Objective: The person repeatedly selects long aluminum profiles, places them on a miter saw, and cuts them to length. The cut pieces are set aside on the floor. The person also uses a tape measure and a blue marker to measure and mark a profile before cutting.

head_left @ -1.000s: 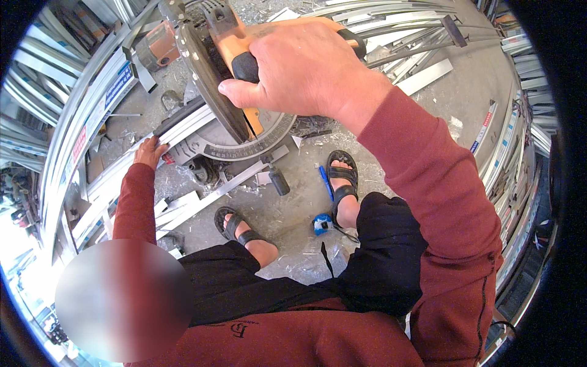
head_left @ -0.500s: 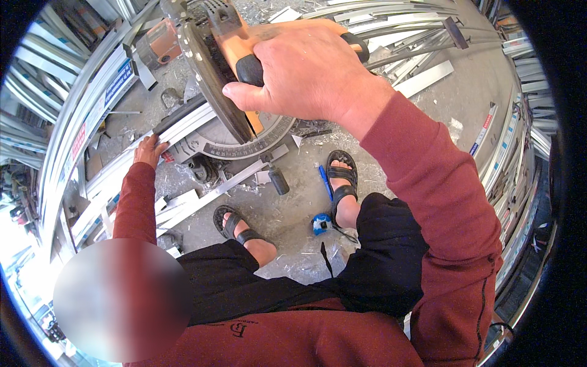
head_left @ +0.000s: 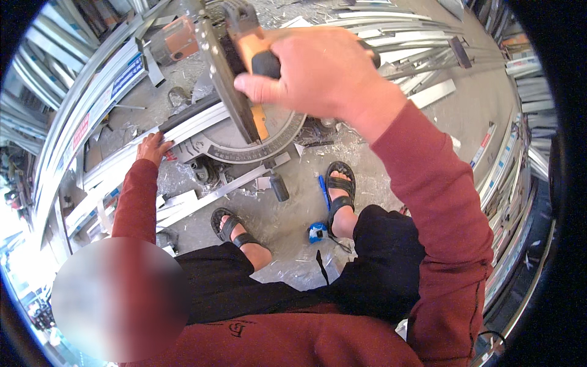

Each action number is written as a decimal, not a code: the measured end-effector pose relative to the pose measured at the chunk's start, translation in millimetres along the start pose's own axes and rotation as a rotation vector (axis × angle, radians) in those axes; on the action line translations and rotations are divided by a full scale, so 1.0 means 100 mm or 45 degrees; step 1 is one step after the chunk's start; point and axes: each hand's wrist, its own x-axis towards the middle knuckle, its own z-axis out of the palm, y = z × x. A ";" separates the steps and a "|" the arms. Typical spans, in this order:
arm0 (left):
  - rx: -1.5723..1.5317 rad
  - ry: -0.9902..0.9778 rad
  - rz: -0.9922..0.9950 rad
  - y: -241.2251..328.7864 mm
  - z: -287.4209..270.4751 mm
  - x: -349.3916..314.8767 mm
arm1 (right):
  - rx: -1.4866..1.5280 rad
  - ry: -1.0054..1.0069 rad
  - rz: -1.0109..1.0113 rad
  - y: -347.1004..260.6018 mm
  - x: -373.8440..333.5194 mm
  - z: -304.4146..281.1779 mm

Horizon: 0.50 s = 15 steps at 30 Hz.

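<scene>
My right hand [head_left: 327,73] is wrapped round the orange and black handle [head_left: 266,62] of a mitre saw, its thumb lying toward the dark blade guard [head_left: 226,79]. Below the guard is the saw's round grey base with a curved scale [head_left: 244,153]. A long silvery aluminium profile [head_left: 195,125] lies across the base against the fence. My left hand [head_left: 153,148] grips this profile left of the blade, fingers curled over it. Where the blade meets the profile is hidden by the guard.
Long metal profiles [head_left: 92,116] stand stacked at the left, and more [head_left: 507,159] lie along the right. Offcuts [head_left: 431,92] litter the far floor. A blue tape measure [head_left: 318,232] and a blue pen-like object [head_left: 323,191] lie by my right sandal [head_left: 340,183].
The view has shifted slightly, and my right hand with the saw handle sits a little farther right in it, blurred by motion. My left hand keeps its hold on the profile.
</scene>
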 end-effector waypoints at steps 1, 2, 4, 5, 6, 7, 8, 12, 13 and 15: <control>-0.004 0.007 0.004 0.05 -0.01 0.00 | 0.011 0.059 0.003 0.00 0.07 -0.05; -0.001 0.012 0.003 0.07 -0.02 -0.03 | 0.004 -0.018 0.021 0.00 0.18 -0.18; 0.000 0.050 0.013 0.04 -0.03 -0.11 | 0.034 -0.109 0.105 -0.14 0.36 -0.58; 0.000 0.075 0.051 -0.06 0.01 -0.13 | 0.087 -0.032 0.082 -0.16 0.40 -0.67; -0.030 0.062 0.047 -0.04 0.00 -0.16 | 0.133 0.046 0.068 -0.15 0.42 -0.75; -0.059 0.049 0.042 -0.01 0.00 -0.20 | 0.184 0.208 -0.016 0.02 0.48 -0.73; -0.026 0.002 0.022 0.04 -0.04 -0.25 | 0.274 0.306 0.010 0.12 0.53 -0.72; 0.087 -0.016 0.023 0.03 -0.15 -0.66 | 0.319 0.704 -0.021 0.43 0.28 -0.90; 0.068 0.007 0.027 0.03 -0.24 -0.78 | 0.319 0.746 0.001 0.54 0.13 -0.94; 0.028 0.066 0.056 0.09 -0.45 -0.98 | 0.261 0.811 0.044 0.78 -0.24 -0.98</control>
